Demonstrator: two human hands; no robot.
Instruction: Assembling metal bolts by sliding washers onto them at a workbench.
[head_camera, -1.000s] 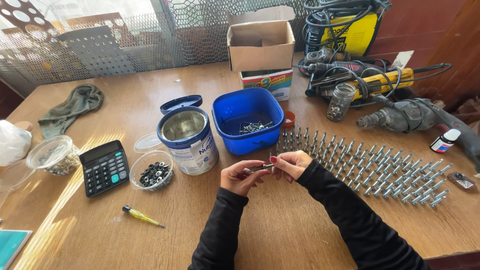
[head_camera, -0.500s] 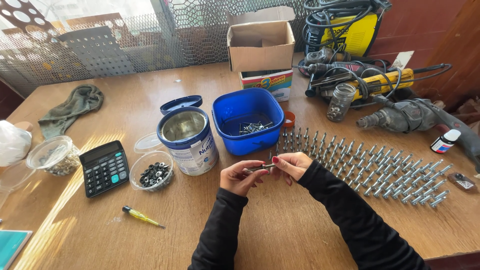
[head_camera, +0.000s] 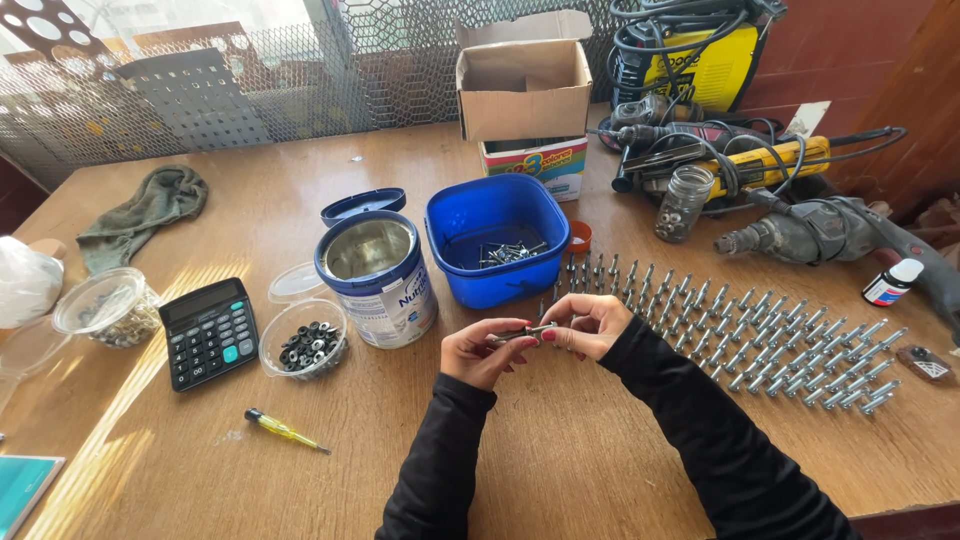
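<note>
Both hands meet over the wooden table (head_camera: 560, 450) and pinch one metal bolt (head_camera: 526, 334) between them. My left hand (head_camera: 480, 352) grips its left end, my right hand (head_camera: 588, 325) its right end. Just right of my hands, many bolts stand upright in rows (head_camera: 760, 330). Behind my hands is a blue plastic tub (head_camera: 496, 240) with loose bolts in it. A clear round container of dark washers or nuts (head_camera: 306, 345) lies left of my hands, beside an open metal tin (head_camera: 378, 275).
A black calculator (head_camera: 210, 332), a small yellow screwdriver (head_camera: 285, 431), a clear tub (head_camera: 108, 308) and a green rag (head_camera: 145, 210) lie at left. A cardboard box (head_camera: 525, 75), power drills (head_camera: 830, 230), a glass jar (head_camera: 684, 203) and cables crowd the back right.
</note>
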